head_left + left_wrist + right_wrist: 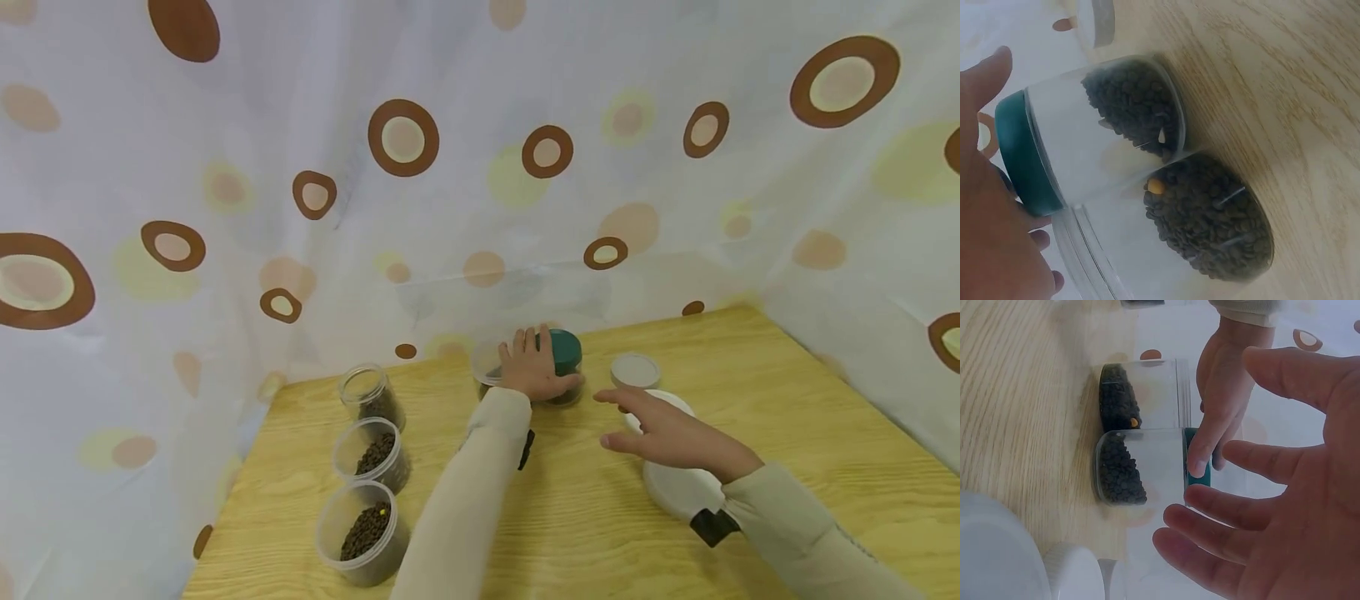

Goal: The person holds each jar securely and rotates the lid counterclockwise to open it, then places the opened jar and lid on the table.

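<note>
Head view: three open clear jars stand in a column near the table's left edge, each holding dark beans, and at the back two more bean jars sit side by side — one capped with a green lid. The left hand is on that green-lidded jar, fingers curled over the lid, thumb against its side. The right hand hovers just right of it, fingers spread, gripping nothing, above a white lid. A smaller grey lid lies beside the jar — bare wooden table runs right to the curtain.
</note>
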Demonstrator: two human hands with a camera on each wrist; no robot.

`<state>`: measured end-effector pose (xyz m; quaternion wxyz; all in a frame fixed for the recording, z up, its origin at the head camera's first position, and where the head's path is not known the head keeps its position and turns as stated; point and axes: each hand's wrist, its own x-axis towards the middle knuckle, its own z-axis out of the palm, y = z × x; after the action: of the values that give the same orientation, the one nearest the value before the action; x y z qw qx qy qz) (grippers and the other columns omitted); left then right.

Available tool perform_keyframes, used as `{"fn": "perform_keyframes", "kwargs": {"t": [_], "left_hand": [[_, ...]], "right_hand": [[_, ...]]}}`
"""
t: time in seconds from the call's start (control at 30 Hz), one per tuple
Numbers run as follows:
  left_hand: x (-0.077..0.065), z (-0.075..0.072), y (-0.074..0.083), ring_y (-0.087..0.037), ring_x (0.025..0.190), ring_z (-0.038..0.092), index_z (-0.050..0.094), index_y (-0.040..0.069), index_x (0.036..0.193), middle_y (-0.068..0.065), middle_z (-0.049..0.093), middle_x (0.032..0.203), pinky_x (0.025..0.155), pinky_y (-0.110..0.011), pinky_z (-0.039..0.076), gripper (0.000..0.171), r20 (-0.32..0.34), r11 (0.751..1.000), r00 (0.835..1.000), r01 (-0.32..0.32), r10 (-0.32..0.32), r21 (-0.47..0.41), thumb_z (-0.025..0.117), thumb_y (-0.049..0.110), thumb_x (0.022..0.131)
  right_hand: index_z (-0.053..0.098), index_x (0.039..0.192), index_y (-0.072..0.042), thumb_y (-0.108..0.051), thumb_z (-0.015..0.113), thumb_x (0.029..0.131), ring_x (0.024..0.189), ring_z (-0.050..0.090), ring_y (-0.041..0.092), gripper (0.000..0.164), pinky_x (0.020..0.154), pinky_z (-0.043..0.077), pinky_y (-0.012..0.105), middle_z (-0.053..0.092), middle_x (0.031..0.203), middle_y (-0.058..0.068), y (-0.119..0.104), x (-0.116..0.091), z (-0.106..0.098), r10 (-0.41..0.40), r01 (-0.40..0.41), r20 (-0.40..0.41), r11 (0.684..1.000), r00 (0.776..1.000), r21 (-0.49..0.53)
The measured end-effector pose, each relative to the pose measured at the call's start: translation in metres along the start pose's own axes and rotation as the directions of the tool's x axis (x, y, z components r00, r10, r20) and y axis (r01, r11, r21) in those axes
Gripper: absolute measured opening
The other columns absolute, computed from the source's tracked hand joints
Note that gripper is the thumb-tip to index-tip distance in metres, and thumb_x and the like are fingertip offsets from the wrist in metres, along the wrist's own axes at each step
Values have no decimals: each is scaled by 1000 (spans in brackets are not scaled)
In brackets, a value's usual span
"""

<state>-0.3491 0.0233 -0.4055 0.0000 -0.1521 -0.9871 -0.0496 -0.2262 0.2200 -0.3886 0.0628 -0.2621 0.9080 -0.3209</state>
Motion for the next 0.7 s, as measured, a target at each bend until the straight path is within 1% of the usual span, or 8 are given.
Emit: {"fn": "perform_keyframes", "kwargs": {"t": [0.03,0.1,0.2,0.3,0.37,0.5,0.6,0.7], "left_hand": [[1,2,1,-29,155,17,9,14,161,-10,20,166,122,-59,20,101,18,1000,1000,0,0,15,48,73,90],[4,5,2,-29,155,15,9,14,161,-11,19,167,122,-59,19,98,23,999,1000,5,-6,33,45,72,91],[5,8,2,-29,154,20,13,13,161,-11,25,164,121,-59,22,94,-6,997,1000,25,-24,69,44,70,93],[6,10,3,-29,151,25,17,12,160,-11,31,161,120,-58,25,93,-40,996,998,46,-43,80,46,70,92],[6,10,3,-29,151,26,19,12,159,-11,33,160,120,-58,25,95,-56,996,997,56,-53,63,48,71,91],[8,10,5,-30,151,27,25,12,157,-10,41,156,120,-60,23,99,-94,998,994,62,-63,-11,57,72,86],[9,11,7,-30,148,32,30,12,155,-9,50,150,118,-61,24,101,-129,996,989,62,-69,-60,64,72,81],[8,12,9,-29,143,39,34,12,153,-9,54,146,116,-61,27,102,-164,994,983,72,-86,-86,68,71,78]], "right_hand": [[42,146,-1,-38,61,98,125,53,48,64,88,53,57,41,150,29,1,0,0,0,0,2,1000,1000,1],[42,146,-2,-39,61,98,125,54,48,64,87,53,56,40,151,30,3,-1,1,3,-3,5,1000,1000,2],[42,147,-2,-39,61,98,125,53,49,64,88,53,56,38,151,31,4,-1,1,-1,1,13,1000,1000,10],[41,147,-1,-39,61,98,126,52,50,65,88,52,58,38,151,31,4,-1,0,-3,2,17,1000,1000,21],[41,148,-2,-39,61,98,127,51,51,65,90,52,59,38,151,30,4,-2,-2,3,-4,19,1000,1000,29],[40,148,-2,-39,60,98,128,49,52,66,92,50,62,38,151,29,4,-4,-6,11,-12,20,999,1000,47],[39,149,-1,-39,60,98,129,48,53,66,92,49,63,39,151,29,5,-7,-7,7,-8,23,998,1000,62],[39,148,-1,-37,60,98,129,48,53,65,92,49,63,40,151,29,6,-8,-8,1,-3,23,997,1000,72]]}}
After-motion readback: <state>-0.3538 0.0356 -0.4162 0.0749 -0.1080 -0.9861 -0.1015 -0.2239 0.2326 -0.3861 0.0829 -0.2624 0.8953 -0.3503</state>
